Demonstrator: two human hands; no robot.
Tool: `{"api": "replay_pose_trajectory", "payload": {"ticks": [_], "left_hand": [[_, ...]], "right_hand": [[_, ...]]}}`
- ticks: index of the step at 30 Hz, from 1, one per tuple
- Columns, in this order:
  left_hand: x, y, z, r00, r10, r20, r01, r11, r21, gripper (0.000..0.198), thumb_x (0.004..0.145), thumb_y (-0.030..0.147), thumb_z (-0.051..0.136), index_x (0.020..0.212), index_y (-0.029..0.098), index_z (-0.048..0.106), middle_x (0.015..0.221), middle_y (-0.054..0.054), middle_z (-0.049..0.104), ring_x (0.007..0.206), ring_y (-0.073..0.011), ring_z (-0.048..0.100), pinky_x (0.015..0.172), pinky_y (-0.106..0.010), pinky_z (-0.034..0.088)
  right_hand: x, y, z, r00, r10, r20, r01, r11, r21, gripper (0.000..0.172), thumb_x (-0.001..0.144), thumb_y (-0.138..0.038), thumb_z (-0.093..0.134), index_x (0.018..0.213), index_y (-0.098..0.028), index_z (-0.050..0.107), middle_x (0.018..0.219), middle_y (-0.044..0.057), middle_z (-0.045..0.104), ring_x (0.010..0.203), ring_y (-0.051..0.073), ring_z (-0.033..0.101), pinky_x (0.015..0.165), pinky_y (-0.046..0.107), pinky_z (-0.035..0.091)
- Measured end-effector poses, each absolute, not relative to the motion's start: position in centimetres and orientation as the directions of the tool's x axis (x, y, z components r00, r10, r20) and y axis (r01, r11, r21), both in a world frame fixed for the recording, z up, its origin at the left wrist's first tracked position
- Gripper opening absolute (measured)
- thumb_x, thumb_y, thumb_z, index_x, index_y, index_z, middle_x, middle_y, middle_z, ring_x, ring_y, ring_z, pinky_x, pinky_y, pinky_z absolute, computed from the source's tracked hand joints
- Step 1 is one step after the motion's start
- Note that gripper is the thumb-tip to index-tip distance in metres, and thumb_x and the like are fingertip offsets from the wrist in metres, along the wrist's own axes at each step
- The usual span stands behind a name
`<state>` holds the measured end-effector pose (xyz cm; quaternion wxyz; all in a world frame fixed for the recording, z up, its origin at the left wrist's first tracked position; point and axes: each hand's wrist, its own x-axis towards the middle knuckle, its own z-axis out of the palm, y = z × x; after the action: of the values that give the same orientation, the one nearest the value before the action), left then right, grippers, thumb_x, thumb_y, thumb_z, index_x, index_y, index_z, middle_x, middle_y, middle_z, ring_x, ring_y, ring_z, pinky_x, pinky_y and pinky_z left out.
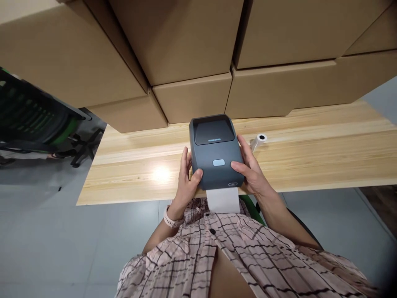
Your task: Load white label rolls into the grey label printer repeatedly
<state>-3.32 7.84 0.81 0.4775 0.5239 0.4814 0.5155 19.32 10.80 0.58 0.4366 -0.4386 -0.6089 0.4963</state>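
A dark grey label printer (214,169) with a glossy black window and a pale blue button sits between my hands near the table's front edge. A strip of white label paper (222,200) hangs out of its front toward my body. My left hand (188,179) grips the printer's left side, thumb on the front corner. On the opposite side my right hand (249,169) holds it, thumb resting on top and fingers along the side. Just beyond my right fingers lies a small white paper roll (258,141) with a dark core. The printer's underside is hidden.
Large cardboard boxes (192,97) stand in a row along the back of the wooden table (310,157). To the left, on the grey floor, is an office chair (83,142) with a wheeled base. Another green seat edge (252,209) shows beneath me.
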Motion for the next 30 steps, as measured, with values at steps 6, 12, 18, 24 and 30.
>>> {"api": "replay_pose_trajectory", "payload": {"ticks": [6,12,18,24,30], "left_hand": [[-3.4,5.2,0.3,-0.299,0.885,0.356,0.175,-0.316,0.933,0.05,0.101,0.061,0.069,0.137,0.027,0.068,0.138,-0.012,0.072,0.122,-0.0243,0.071,0.101,-0.039,0.06],[-2.4,0.4,1.1,0.157,0.95,-0.269,0.029,0.268,0.963,0.058,0.093,0.07,0.074,0.071,0.016,0.072,0.066,-0.003,0.069,0.056,-0.012,0.061,0.054,-0.024,0.049],[-1.3,1.0,2.2,0.356,0.844,-0.402,-0.135,0.472,0.871,0.059,0.074,0.073,0.09,0.076,0.015,0.079,0.067,-0.005,0.076,0.043,-0.0079,0.056,0.041,-0.02,0.038],[-3.1,0.9,2.7,0.479,0.818,-0.318,0.031,0.346,0.938,0.07,0.089,0.081,0.072,0.066,0.016,0.08,0.067,-0.009,0.078,0.046,-0.0089,0.057,0.049,-0.023,0.047],[-6.8,1.1,2.8,0.058,0.987,-0.149,0.029,0.148,0.989,0.069,0.09,0.081,0.07,0.078,0.015,0.085,0.062,-0.007,0.074,0.048,-0.0112,0.058,0.048,-0.022,0.043]], "right_hand": [[19.0,11.4,1.2,-0.093,0.955,0.281,-0.049,0.278,-0.959,0.073,0.091,-0.062,0.081,0.157,-0.042,0.057,0.184,-0.003,0.032,0.171,0.032,0.03,0.141,0.053,0.027],[18.6,11.5,0.9,-0.077,0.937,0.339,-0.04,0.337,-0.941,0.06,0.093,-0.063,0.077,0.148,-0.04,0.064,0.179,-0.001,0.042,0.171,0.031,0.031,0.141,0.054,0.026],[19.3,11.5,1.1,-0.077,0.897,0.435,0.088,0.441,-0.893,0.047,0.1,-0.058,0.07,0.142,-0.037,0.065,0.177,0.003,0.046,0.165,0.033,0.041,0.137,0.06,0.032],[20.5,11.8,3.6,-0.367,0.666,0.65,0.465,0.736,-0.492,0.033,0.111,-0.055,0.054,0.116,-0.038,0.082,0.174,-0.007,0.051,0.169,0.035,0.031,0.136,0.068,0.023],[19.2,10.3,4.3,-0.368,0.669,0.646,0.563,0.713,-0.418,0.059,0.118,-0.056,0.026,0.116,-0.035,0.081,0.169,-0.003,0.058,0.167,0.032,0.037,0.136,0.067,0.021]]}}
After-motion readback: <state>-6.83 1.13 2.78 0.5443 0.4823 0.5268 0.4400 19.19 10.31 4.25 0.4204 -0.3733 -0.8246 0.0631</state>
